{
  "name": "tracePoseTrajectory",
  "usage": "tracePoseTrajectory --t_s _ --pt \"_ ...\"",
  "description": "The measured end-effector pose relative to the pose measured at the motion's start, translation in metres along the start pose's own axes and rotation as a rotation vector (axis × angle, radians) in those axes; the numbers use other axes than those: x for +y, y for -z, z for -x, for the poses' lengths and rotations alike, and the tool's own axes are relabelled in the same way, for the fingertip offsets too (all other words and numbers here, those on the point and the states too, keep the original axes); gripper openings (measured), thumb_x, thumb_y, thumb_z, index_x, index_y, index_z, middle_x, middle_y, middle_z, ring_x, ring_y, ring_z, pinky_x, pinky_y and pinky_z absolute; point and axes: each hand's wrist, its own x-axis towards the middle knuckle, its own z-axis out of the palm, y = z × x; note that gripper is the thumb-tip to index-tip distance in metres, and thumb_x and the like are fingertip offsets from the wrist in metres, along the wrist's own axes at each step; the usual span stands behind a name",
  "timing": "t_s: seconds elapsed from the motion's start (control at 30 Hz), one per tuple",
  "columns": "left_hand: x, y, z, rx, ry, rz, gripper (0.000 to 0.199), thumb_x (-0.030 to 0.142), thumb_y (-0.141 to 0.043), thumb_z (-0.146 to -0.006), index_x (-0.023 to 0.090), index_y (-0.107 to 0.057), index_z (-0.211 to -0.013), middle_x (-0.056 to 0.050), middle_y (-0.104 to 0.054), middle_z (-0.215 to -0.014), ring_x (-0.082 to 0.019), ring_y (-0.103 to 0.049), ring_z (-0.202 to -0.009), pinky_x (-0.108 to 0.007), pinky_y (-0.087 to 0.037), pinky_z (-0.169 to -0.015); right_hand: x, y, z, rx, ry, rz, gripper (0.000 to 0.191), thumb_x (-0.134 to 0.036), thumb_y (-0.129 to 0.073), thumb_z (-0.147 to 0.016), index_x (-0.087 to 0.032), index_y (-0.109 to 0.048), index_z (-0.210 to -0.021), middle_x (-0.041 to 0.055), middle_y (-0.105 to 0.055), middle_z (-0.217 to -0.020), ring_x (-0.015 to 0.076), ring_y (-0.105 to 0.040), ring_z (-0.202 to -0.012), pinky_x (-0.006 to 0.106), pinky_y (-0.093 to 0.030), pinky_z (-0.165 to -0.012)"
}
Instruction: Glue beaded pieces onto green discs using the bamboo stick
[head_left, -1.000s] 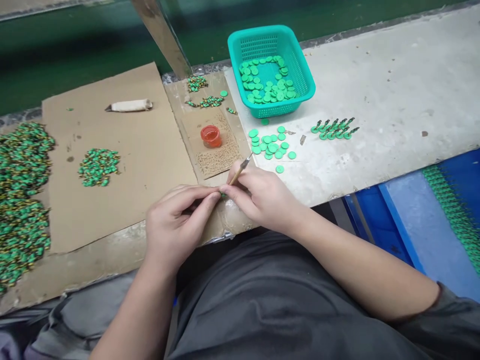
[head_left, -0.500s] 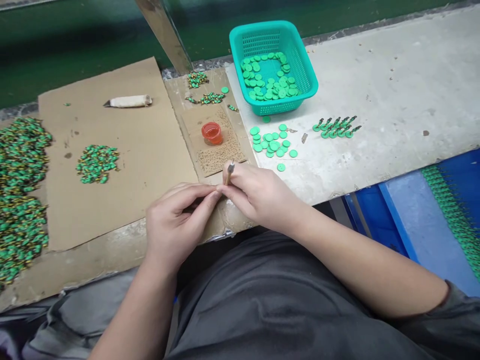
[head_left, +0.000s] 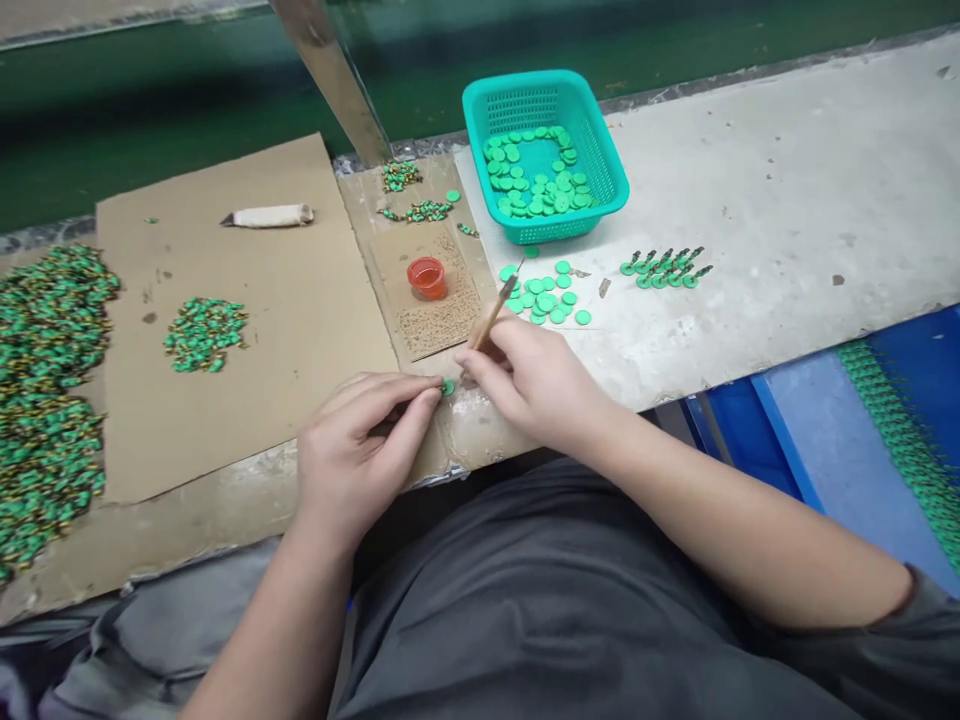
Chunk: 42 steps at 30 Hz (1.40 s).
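My left hand [head_left: 367, 430] is closed in a pinch at the table's front edge. A small green disc [head_left: 448, 387] shows at its fingertips, upright or tilted. Whatever small part joins the disc is mostly hidden by the thumb and forefinger. In my right hand [head_left: 532, 370], just to the right, is a thin paintbrush [head_left: 491, 330] with a wooden handle, its tip pointing up and away. The right fingertips are slightly apart from the disc. Beyond the hands, a small red cup [head_left: 427, 278] of liquid stands on a speckled board [head_left: 442, 325].
A turquoise basket [head_left: 619, 190] holds green discs, with loose discs [head_left: 546, 300] before it. Discs with small upright figures [head_left: 667, 270] stand to the right. Piles of green-and-yellow pieces [head_left: 52, 400] lie left, a smaller heap [head_left: 205, 333] and a wrapped pointed tool [head_left: 270, 216] on cardboard [head_left: 315, 310].
My right hand has drawn away from the left fingertips, and the brush has tilted to the right. The green disc at my left fingertips has come into sight.
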Motion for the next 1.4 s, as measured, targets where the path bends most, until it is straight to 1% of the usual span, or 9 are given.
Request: tracePoseTrajectory --t_s 0.2,0.37,0.6,0.73,1.0,1.23,1.3,1.33,1.4 --pt "-0.002 0.001 0.000 -0.005 -0.075 -0.002 0.014 0.028 -0.077 -0.109 0.033 -0.090 -0.109 0.000 -0.092 -0.108 -0.021 -0.085 -0.097 -0.040 -0.067 -0.097 0.007 0.011 -0.003 -0.090 0.048 -0.042 0.019 -0.029 -0.064 -0.120 -0.024 -0.061 -0.102 0.0069 -0.081 -0.116 0.0237 -0.080 -0.106 0.034 -0.061 -0.094" --pt "-0.001 0.001 0.000 -0.015 -0.078 0.006 0.012 0.029 -0.080 -0.109 0.035 -0.091 -0.111 0.003 -0.092 -0.108 -0.021 -0.086 -0.094 -0.041 -0.069 -0.094 0.003 0.005 -0.004 -0.111 0.101 -0.072 0.020 -0.028 -0.056 -0.124 -0.022 -0.065 -0.108 0.0088 -0.080 -0.123 0.0234 -0.080 -0.109 0.034 -0.061 -0.098" --pt "0.001 0.002 0.002 -0.008 -0.064 -0.003 0.013 0.025 -0.080 -0.109 0.033 -0.091 -0.112 0.004 -0.092 -0.110 -0.019 -0.086 -0.095 -0.040 -0.070 -0.093 0.002 0.001 -0.010 -0.191 0.066 -0.042 0.022 -0.035 -0.052 -0.126 -0.022 -0.067 -0.118 0.0093 -0.079 -0.122 0.0251 -0.078 -0.111 0.036 -0.061 -0.102" --pt "-0.001 0.002 0.002 -0.013 -0.085 0.008 0.014 0.022 -0.082 -0.107 0.032 -0.091 -0.112 0.004 -0.092 -0.110 -0.019 -0.086 -0.095 -0.037 -0.069 -0.094 0.001 0.001 -0.012 -0.201 0.092 -0.014 0.025 -0.037 -0.052 -0.127 -0.020 -0.068 -0.117 0.0108 -0.079 -0.124 0.0250 -0.078 -0.110 0.035 -0.060 -0.100" --pt "-0.004 -0.002 0.002 0.019 -0.135 0.010 0.013 0.018 -0.083 -0.105 0.028 -0.089 -0.108 0.001 -0.092 -0.107 -0.014 -0.086 -0.095 -0.028 -0.066 -0.095 0.000 0.001 -0.012 -0.171 0.143 -0.027 0.020 -0.024 -0.052 -0.126 -0.014 -0.069 -0.122 0.0114 -0.079 -0.131 0.0211 -0.076 -0.110 0.031 -0.057 -0.100" --pt "-0.003 -0.001 0.000 0.017 -0.133 0.022 0.010 0.017 -0.083 -0.104 0.025 -0.088 -0.105 -0.001 -0.092 -0.104 -0.015 -0.085 -0.094 -0.028 -0.065 -0.095 -0.010 -0.001 -0.021 -0.218 0.006 -0.059 0.013 -0.024 -0.053 -0.123 -0.021 -0.066 -0.125 0.0065 -0.079 -0.116 0.0243 -0.078 -0.106 0.033 -0.056 -0.097" --pt "-0.002 0.000 -0.001 0.016 -0.124 0.028 0.009 0.020 -0.082 -0.105 0.025 -0.089 -0.104 0.000 -0.092 -0.102 -0.015 -0.085 -0.092 -0.029 -0.066 -0.093 -0.011 0.001 -0.022 -0.223 -0.036 -0.060 0.009 -0.025 -0.057 -0.121 -0.022 -0.065 -0.122 0.0058 -0.079 -0.110 0.0255 -0.078 -0.104 0.034 -0.057 -0.094" --pt "-0.001 0.000 -0.001 0.014 -0.113 0.032 0.009 0.021 -0.081 -0.106 0.026 -0.089 -0.104 -0.001 -0.092 -0.102 -0.016 -0.085 -0.091 -0.029 -0.066 -0.092 -0.011 0.003 -0.019 -0.204 -0.056 -0.069 0.008 -0.026 -0.058 -0.120 -0.022 -0.064 -0.118 0.0052 -0.079 -0.107 0.0256 -0.079 -0.103 0.034 -0.058 -0.093" --pt "0.000 0.000 -0.002 0.004 -0.036 0.065 0.010 0.025 -0.080 -0.106 0.027 -0.090 -0.104 -0.001 -0.092 -0.103 -0.017 -0.085 -0.091 -0.030 -0.066 -0.089 -0.010 0.008 -0.009 -0.107 -0.121 -0.128 0.013 -0.031 -0.060 -0.120 -0.024 -0.062 -0.110 0.0042 -0.078 -0.104 0.0246 -0.079 -0.101 0.035 -0.061 -0.092"
